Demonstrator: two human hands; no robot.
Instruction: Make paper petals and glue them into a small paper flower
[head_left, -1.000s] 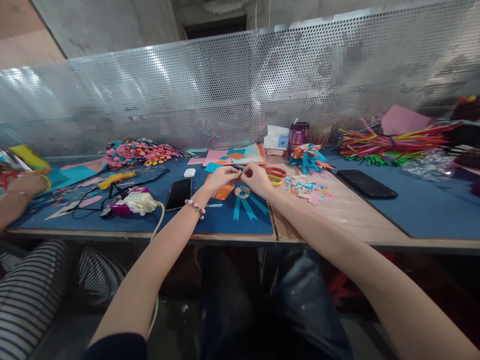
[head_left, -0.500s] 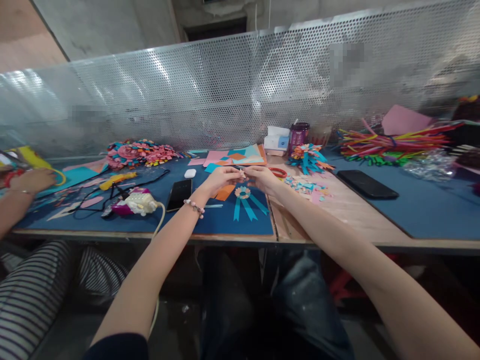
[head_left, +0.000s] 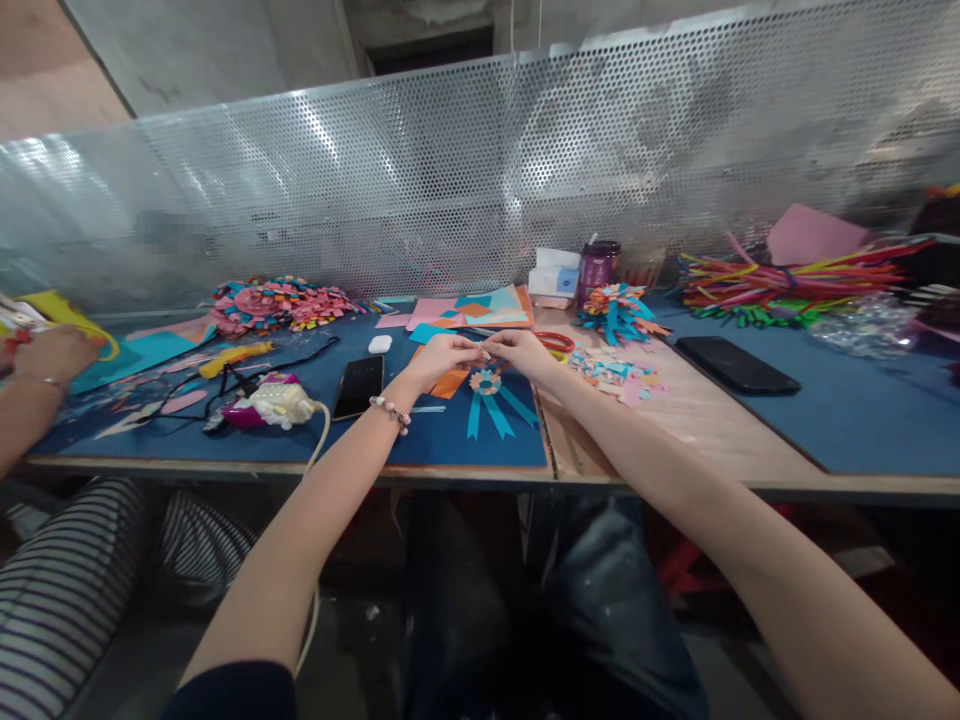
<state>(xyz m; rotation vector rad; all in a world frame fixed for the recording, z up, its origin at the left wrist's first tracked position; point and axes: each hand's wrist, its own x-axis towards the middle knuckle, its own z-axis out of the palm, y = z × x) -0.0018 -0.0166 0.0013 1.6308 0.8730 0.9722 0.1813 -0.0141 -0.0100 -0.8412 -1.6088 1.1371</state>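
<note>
My left hand [head_left: 444, 362] and my right hand [head_left: 523, 357] meet over the blue mat [head_left: 465, 453], fingertips pinched together on a small peach paper piece [head_left: 486, 353]. Fingers cover most of that piece, so its shape is hard to make out. Just below them lies a paper rosette [head_left: 485, 382] with a peach and blue ruffled head and blue ribbon tails. Orange paper [head_left: 451, 383] sits under my left hand. Scissors with red handles [head_left: 553, 342] rest beyond my right hand.
Left are a phone [head_left: 359, 388], a white earbud case [head_left: 380, 344] and a power strip [head_left: 274, 403] with its cord. Paper scraps [head_left: 611, 370] and a blue-orange paper bundle [head_left: 619, 312] lie right. A perforated metal screen [head_left: 420, 190] stands behind. A co-worker's hand [head_left: 56, 355] works far left.
My fingertips have shifted slightly around the small peach piece, which shows less now. The scissors handles are more exposed. The co-worker's hand has moved a little left.
</note>
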